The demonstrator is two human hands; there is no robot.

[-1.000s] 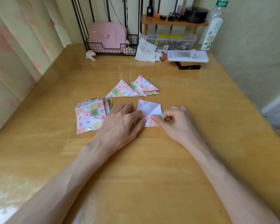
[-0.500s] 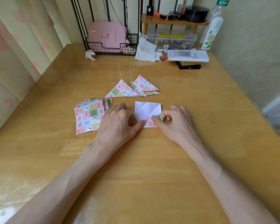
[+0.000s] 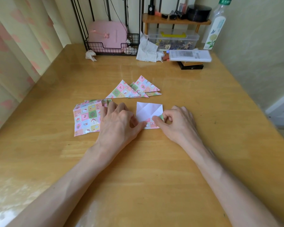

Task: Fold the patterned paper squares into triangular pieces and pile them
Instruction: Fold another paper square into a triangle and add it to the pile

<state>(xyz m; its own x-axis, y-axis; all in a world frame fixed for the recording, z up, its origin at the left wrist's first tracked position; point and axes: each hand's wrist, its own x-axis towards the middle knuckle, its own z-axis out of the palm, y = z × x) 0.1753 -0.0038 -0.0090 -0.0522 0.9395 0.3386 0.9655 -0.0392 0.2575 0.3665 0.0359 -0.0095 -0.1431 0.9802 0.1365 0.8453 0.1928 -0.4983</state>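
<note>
A paper square [image 3: 147, 110] lies white side up in the middle of the wooden table [image 3: 154, 169], creased, its near right corner turned over to show the pattern. My right hand [image 3: 175, 123] pinches that turned corner between thumb and forefinger. My left hand [image 3: 120, 122] lies palm down at the sheet's near left edge, its thumb tip pressing the paper. Left of it sits a stack of unfolded patterned squares [image 3: 86, 117], partly under my left fingers. Behind the sheet, several folded patterned triangles [image 3: 134, 88] lie overlapping.
Along the back edge stand a black wire rack with a pink case [image 3: 107, 36], crumpled tissues [image 3: 147, 49], a clear box [image 3: 173, 40] under a small wooden shelf, a white remote [image 3: 189, 55] and a tall bottle [image 3: 216, 28]. A curtain hangs left.
My left hand has slid left and back off the sheet, so more of its white side shows. The right hand keeps its pinch on the corner.
</note>
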